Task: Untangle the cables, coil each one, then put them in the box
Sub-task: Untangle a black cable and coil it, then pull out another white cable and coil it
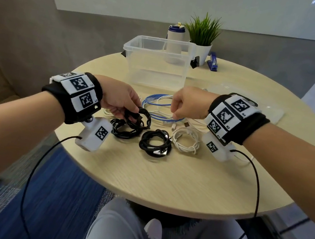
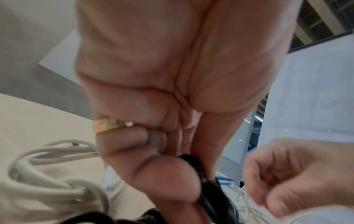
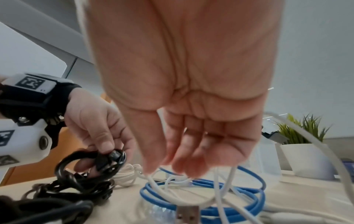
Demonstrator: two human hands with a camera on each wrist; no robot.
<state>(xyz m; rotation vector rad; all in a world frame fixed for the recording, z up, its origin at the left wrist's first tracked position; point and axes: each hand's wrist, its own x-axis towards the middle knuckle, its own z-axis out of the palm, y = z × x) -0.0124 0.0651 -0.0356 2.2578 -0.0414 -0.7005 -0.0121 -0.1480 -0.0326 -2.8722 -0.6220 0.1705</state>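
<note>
The tabletop (image 1: 165, 173) carried the clear box (image 1: 156, 62), open and empty, with bare room on its near side. Just before the box lay the loose blue cable (image 1: 154, 106) with white cable (image 3: 172, 195) threaded through it. My left hand (image 1: 119, 97) gripped a black coil (image 1: 138, 119) nearer me than the box. My right hand (image 1: 189, 105) pinched, I think, a white strand, fingers curled. Drawing it out slowly, upward and away from the box, would have avoided dragging the blue loops.

Blue cable (image 1: 160, 107), clear box (image 1: 156, 62)
</note>
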